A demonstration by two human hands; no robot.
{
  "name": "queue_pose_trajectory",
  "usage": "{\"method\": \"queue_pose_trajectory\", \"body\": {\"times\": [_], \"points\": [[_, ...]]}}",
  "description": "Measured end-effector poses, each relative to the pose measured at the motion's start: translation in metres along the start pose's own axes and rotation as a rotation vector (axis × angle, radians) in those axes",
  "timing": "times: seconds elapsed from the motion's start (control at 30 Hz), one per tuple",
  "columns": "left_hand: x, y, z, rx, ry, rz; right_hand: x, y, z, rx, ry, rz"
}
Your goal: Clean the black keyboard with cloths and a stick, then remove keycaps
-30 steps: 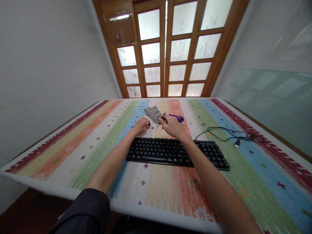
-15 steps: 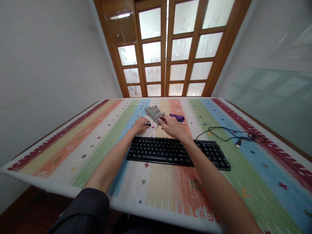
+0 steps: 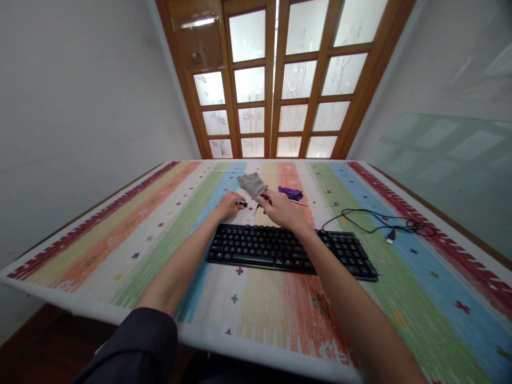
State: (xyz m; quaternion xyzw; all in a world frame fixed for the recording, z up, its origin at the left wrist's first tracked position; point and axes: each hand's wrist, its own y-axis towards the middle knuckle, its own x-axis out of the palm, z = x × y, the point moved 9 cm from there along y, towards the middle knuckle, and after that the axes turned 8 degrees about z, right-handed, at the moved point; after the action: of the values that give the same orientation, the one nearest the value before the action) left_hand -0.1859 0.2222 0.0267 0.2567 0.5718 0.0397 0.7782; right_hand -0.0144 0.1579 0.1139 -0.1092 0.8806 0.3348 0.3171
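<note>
Both my arms reach over a black keyboard (image 3: 288, 250) on a striped cloth-covered table (image 3: 120, 250). My left hand (image 3: 229, 204) rests on the cloth behind the keyboard, its fingertips at a small black object (image 3: 242, 203). My right hand (image 3: 280, 208) grips a thin stick-like tool (image 3: 261, 198) that points up and away toward a grey cloth (image 3: 252, 184). A purple cloth (image 3: 290, 192) lies just beyond my right hand.
The keyboard's black cable (image 3: 372, 220) loops to the right and ends in a USB plug (image 3: 389, 236). Wooden doors with frosted glass (image 3: 276, 80) stand behind the table. White walls close in on the left and right.
Both hands stay behind the keyboard; my right hand has tilted the thin tool slightly. The view has shifted a little.
</note>
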Motion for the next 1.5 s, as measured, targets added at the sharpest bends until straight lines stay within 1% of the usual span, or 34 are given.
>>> {"method": "queue_pose_trajectory", "body": {"times": [0.27,0.73,0.87,1.0,1.1,1.17,1.23,1.33,1.5], "points": [[-0.001,-0.001,0.002,0.008,-0.001,0.001,0.000,-0.001,-0.004,0.025,-0.044,-0.041],[-0.002,-0.001,-0.002,-0.006,0.014,0.006,0.002,-0.001,-0.006,-0.008,-0.061,-0.059],[-0.007,-0.004,-0.003,-0.018,0.009,0.026,0.003,-0.002,-0.008,-0.002,-0.044,-0.059],[-0.019,-0.012,-0.001,-0.036,-0.004,0.062,0.006,-0.003,-0.011,-0.012,-0.022,-0.081],[-0.030,-0.021,0.008,-0.040,-0.027,0.092,0.014,-0.007,-0.016,-0.053,-0.017,-0.164],[-0.036,-0.028,0.018,-0.034,-0.053,0.100,0.021,-0.010,-0.019,-0.099,-0.039,-0.235],[-0.041,-0.036,0.029,-0.023,-0.086,0.101,0.027,-0.012,-0.019,-0.131,-0.078,-0.274],[-0.047,-0.048,0.048,-0.009,-0.146,0.096,0.030,-0.013,-0.018,-0.145,-0.114,-0.272],[-0.051,-0.064,0.072,0.002,-0.265,0.071,0.031,-0.013,-0.016,-0.151,-0.092,-0.245]]}}
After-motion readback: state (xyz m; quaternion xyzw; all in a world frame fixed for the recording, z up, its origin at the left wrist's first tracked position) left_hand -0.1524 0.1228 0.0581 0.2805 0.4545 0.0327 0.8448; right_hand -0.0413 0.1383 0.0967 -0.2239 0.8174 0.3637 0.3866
